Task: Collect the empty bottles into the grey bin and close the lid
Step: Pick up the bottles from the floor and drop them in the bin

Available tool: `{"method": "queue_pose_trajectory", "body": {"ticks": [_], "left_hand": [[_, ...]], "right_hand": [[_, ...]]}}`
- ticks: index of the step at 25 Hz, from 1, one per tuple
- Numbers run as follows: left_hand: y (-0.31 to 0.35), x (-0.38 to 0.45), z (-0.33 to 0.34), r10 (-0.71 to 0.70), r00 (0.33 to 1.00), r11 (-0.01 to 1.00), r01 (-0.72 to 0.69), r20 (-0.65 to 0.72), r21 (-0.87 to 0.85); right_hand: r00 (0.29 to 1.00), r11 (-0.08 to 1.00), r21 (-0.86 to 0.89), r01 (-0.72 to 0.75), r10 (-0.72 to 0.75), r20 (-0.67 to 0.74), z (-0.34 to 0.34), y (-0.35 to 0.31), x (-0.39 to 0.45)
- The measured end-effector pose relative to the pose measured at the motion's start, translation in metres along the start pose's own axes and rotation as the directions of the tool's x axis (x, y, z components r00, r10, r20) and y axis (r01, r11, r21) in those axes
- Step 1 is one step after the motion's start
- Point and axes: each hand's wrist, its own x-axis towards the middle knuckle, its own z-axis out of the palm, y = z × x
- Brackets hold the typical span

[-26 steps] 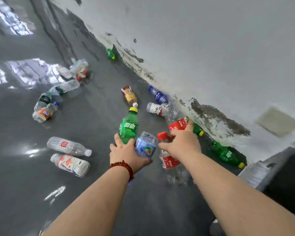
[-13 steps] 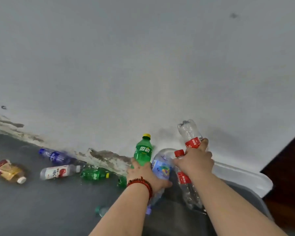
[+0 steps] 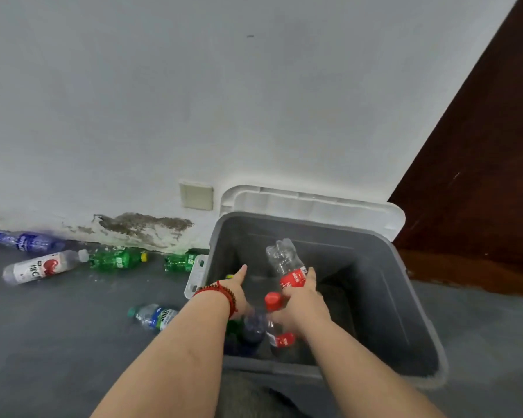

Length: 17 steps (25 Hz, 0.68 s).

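both hands are over the open grey bin (image 3: 375,297). the right hand (image 3: 302,300) has its grip around two red-label bottles (image 3: 293,277); the left hand (image 3: 239,289) looks released, its bottles blurred below. best to lower, then let go, so nothing bounces out onto the floor (image 3: 73,327).

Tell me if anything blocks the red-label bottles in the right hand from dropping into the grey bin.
Nothing visible does. The right hand holds the red-label bottles over the open grey bin; its white lid is tipped back against the wall.
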Motion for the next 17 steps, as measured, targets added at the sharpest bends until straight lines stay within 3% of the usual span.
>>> {"method": "queue_pose_trajectory", "body": {"ticks": [2, 6, 11, 13, 17], "left_hand": [[-0.002, -0.004, 0.001, -0.003, 1.000, 1.000, 0.003, -0.003, -0.016], [-0.028, -0.007, -0.003, -0.005, 0.973, 1.000, 0.010, -0.229, 0.019], [-0.067, -0.014, -0.007, -0.040, 0.939, 0.999, 0.029, -0.342, -0.036], [-0.082, -0.016, -0.007, -0.080, 0.920, 0.996, 0.059, -0.384, -0.066], [-0.111, -0.016, -0.009, -0.263, 0.845, 0.961, 0.188, -0.466, -0.201]], "right_hand": [[0.995, 0.999, -0.028, 0.016, -0.013, 0.101, 0.009, -0.003, 0.001], [0.983, 0.997, -0.075, -0.015, 0.029, 0.183, 0.021, -0.018, 0.006], [0.956, 0.990, -0.120, 0.076, -0.038, 0.291, 0.032, -0.049, 0.013], [0.960, 0.990, -0.038, 0.136, -0.122, 0.252, 0.032, -0.065, 0.019], [0.926, 0.926, 0.013, 0.378, -0.378, 0.004, 0.037, -0.125, 0.029]]}}
